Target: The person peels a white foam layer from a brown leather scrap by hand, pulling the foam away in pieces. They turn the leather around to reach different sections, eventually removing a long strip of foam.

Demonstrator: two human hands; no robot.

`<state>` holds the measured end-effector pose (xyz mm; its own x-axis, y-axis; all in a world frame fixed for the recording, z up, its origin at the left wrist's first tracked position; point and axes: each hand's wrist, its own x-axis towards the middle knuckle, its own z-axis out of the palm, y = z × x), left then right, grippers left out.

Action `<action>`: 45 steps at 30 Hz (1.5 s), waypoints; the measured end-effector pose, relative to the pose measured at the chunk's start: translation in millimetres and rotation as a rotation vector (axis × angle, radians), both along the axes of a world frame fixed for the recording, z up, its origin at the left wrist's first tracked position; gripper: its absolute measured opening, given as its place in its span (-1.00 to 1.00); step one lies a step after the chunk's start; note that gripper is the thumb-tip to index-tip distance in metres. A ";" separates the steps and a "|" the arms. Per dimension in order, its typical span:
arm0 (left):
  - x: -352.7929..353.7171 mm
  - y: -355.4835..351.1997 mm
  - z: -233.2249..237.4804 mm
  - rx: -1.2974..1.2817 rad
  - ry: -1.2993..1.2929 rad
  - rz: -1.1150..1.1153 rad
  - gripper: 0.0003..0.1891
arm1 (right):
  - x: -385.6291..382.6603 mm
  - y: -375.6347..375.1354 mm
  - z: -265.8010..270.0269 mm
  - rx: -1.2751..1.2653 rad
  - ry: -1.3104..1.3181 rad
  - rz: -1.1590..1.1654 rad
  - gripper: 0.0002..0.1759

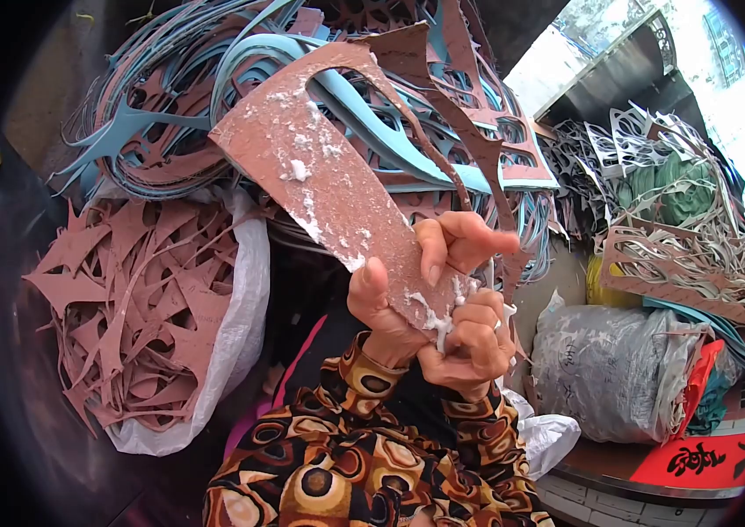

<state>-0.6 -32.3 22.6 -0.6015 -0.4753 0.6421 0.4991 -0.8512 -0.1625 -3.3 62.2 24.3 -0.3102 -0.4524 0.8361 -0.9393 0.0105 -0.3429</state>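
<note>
My left hand (390,321) is closed around a reddish-brown die-cut scrap sheet (320,167), its thumb at the left edge and its fingers curled over from the right. The sheet is tilted up, with a large curved cut-out at its top and thin strips trailing down on the right. White fluffy bits (298,169) stick to its face. At the sheet's lower end my right hand (469,351) is closed, with white fluff (443,327) showing at its fingers. Whether those fingers also grip the sheet's edge cannot be made out.
Behind my hands lies a large heap of blue and brown cut-out scraps (148,132). A white sack (249,290) full of brown scraps stands at the left. At the right are a grey wrapped bundle (605,373), more strip scraps (680,272) and a red printed sheet (706,461).
</note>
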 end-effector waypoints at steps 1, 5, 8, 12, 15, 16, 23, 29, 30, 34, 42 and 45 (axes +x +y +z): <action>1.3 -1.3 1.0 0.003 0.002 0.002 -0.43 | -0.6 1.0 -3.9 0.003 0.039 0.007 -0.54; 7.0 -3.6 7.3 0.057 0.013 -0.134 -0.47 | 6.0 -4.4 2.5 -0.032 0.128 -0.160 -0.50; 9.0 -5.4 8.4 0.097 0.002 -0.160 -0.51 | 10.4 -6.2 9.6 0.015 0.147 -0.139 -0.50; 14.3 -5.5 5.0 0.123 -0.093 -0.117 -0.52 | 12.5 -5.0 6.7 0.047 0.113 -0.065 -0.56; 20.4 -5.8 4.6 0.114 -0.177 -0.131 -0.49 | 14.4 -3.3 2.9 0.024 0.055 -0.013 -0.61; 21.4 -5.1 4.3 0.115 -0.177 -0.129 -0.49 | 15.1 -2.6 2.1 0.014 0.041 0.005 -0.62; 24.0 -7.5 10.3 0.070 -0.141 -0.155 -0.52 | 16.4 -9.0 -3.1 -0.181 0.128 -0.022 -0.60; 21.8 -10.5 3.7 0.036 -0.156 -0.137 -0.55 | 13.4 -1.1 9.9 0.125 0.285 0.074 -0.54; 21.6 -10.7 3.6 0.029 -0.158 -0.130 -0.56 | 14.7 -0.8 10.5 0.125 0.284 0.073 -0.54; 20.8 -9.4 1.4 0.074 -0.175 -0.165 -0.56 | 13.9 -2.3 7.1 0.131 0.169 0.050 -0.67; 25.4 -6.5 4.9 0.079 -0.215 -0.154 -0.55 | 10.1 5.2 -0.9 0.073 0.213 0.208 -0.68; 27.6 -14.0 9.8 0.055 -0.192 -0.166 -0.54 | 15.6 4.2 -1.9 0.029 0.165 0.045 -0.57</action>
